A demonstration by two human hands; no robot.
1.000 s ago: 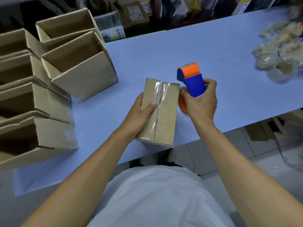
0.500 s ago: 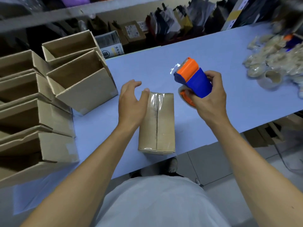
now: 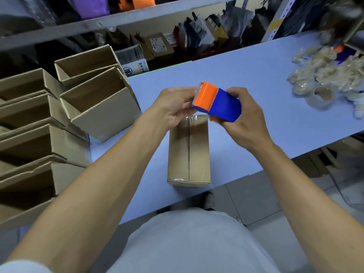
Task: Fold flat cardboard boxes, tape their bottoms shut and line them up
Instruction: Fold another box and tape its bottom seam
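Observation:
A small cardboard box (image 3: 188, 152) lies on the blue table (image 3: 256, 91) near its front edge, its taped seam facing up. Above the box's far end, my right hand (image 3: 244, 119) grips a blue and orange tape dispenser (image 3: 216, 102). My left hand (image 3: 173, 107) is raised off the box, and its fingertips pinch at the orange cutter end of the dispenser. Whether they hold the tape end is hidden. On the left stand several folded open boxes (image 3: 98, 101) in rows.
Used tape rolls and crumpled clear tape (image 3: 323, 83) lie at the table's right end. Shelves with bags and cartons (image 3: 157, 44) run behind the table. The floor (image 3: 256, 198) shows below the front edge, by my torso.
My left hand left the box and rose to the dispenser's orange end. My right hand turned the dispenser to lie sideways over the box's far end. The box stays put.

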